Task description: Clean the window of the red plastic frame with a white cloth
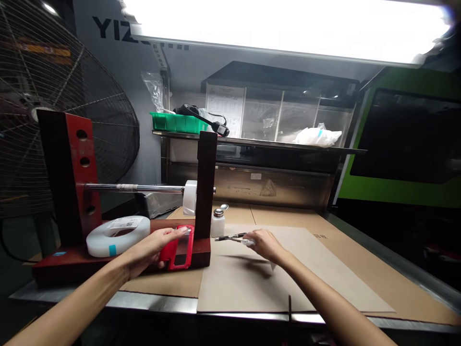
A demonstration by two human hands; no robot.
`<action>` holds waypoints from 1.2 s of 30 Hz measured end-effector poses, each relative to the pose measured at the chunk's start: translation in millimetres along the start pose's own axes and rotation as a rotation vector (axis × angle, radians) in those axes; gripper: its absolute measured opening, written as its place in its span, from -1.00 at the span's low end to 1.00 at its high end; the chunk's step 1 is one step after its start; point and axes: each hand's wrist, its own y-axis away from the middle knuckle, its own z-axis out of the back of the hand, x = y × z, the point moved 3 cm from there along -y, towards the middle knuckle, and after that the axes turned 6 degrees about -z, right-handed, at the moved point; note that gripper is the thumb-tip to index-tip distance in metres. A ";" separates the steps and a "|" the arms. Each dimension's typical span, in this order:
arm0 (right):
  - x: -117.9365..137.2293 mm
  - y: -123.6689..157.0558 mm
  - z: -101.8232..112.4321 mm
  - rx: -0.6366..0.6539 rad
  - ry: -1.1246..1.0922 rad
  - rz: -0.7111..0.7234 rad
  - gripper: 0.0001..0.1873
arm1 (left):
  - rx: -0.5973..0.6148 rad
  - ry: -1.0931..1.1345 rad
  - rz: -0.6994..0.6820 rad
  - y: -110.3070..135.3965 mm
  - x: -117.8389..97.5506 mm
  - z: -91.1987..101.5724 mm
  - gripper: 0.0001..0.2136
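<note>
The bare left forearm (86, 295) slants up from the lower left, left grip (153, 247) clasped, thumb (180, 232) extended rightward; the bare right forearm (324, 305) mirrors it, right grip (264, 244) palm-down, fingers (253, 234) pinched.

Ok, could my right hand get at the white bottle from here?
Probably yes: nothing tall stands between the right hand and the white bottle, though its fingertips seem busy pinching something whitish.
</note>
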 end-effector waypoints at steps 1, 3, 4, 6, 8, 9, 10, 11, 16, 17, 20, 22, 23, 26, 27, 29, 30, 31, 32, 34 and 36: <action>-8.6 3.0 -5.0 0.018 -0.037 -0.020 -0.82 | -0.022 -0.017 0.003 0.0 -0.9 -1.0 -0.48; -18.5 5.8 -8.6 0.021 -0.116 -0.062 -0.79 | -0.048 -0.048 0.003 -0.7 -3.7 -4.4 -0.43; -19.5 5.7 -7.2 0.008 -0.161 -0.079 -0.76 | -0.048 -0.061 0.000 -0.9 -5.5 -6.5 -0.42; -13.8 3.0 1.3 -0.029 -0.269 -0.097 -0.73 | -0.036 -0.086 -0.011 -0.2 -9.9 -11.4 -0.42; 1.0 -1.5 13.8 -0.046 -0.410 -0.083 -0.76 | -0.030 -0.121 -0.031 2.3 -14.6 -15.8 -0.45; 10.8 -4.0 20.4 -0.039 -0.489 -0.066 -0.77 | -0.033 -0.147 -0.047 4.1 -16.8 -17.7 -0.48; 21.5 -6.5 26.9 -0.025 -0.570 -0.046 -0.78 | -0.036 -0.178 -0.069 6.0 -18.7 -19.5 -0.51; 32.5 -9.1 33.0 -0.007 -0.648 -0.027 -0.78 | -0.038 -0.214 -0.099 8.1 -20.4 -21.0 -0.55; 78.7 -24.7 56.5 0.046 -0.914 0.048 -0.78 | -0.042 -0.495 -0.377 16.9 -28.4 -20.3 -0.67; 84.8 -28.8 59.4 0.051 -0.940 0.060 -0.79 | -0.053 -0.572 -0.444 17.7 -29.7 -17.1 -0.67; 95.2 -41.6 60.8 0.087 -0.991 0.054 -0.76 | -0.080 -0.793 -0.623 17.2 -29.7 0.2 -0.70; 96.9 -48.3 54.7 0.133 -1.094 0.010 -0.67 | -0.115 -0.915 -0.719 15.8 -26.2 17.6 -0.71; 96.9 -50.6 49.7 0.156 -1.168 -0.018 -0.62 | -0.143 -0.968 -0.764 15.8 -23.9 27.2 -0.71; 95.8 -52.6 30.2 0.208 -1.347 -0.092 -0.46 | -0.224 -1.092 -0.889 20.6 -17.1 53.0 -0.73; 95.5 -52.1 23.5 0.211 -1.369 -0.111 -0.45 | -0.246 -1.124 -0.936 23.8 -15.3 59.2 -0.74; 95.5 -50.4 12.2 0.205 -1.386 -0.145 -0.50 | -0.301 -1.174 -1.021 31.3 -12.6 67.8 -0.76; 96.1 -49.4 8.0 0.208 -1.394 -0.158 -0.59 | -0.333 -1.210 -1.065 35.0 -11.3 70.1 -0.77; 97.3 -48.6 4.9 0.217 -1.400 -0.167 -0.72 | -0.379 -1.247 -1.109 38.3 -10.0 71.6 -0.76; 99.2 -48.0 2.7 0.235 -1.408 -0.169 -0.79 | -0.430 -1.283 -1.140 40.9 -8.4 72.5 -0.75; 104.3 -48.1 1.1 0.278 -1.432 -0.163 -0.62 | -0.508 -1.343 -1.157 42.6 -4.0 72.9 -0.72; 109.2 -50.3 1.7 0.285 -1.470 -0.173 -0.63 | -0.515 -1.327 -1.125 39.6 2.2 72.6 -0.72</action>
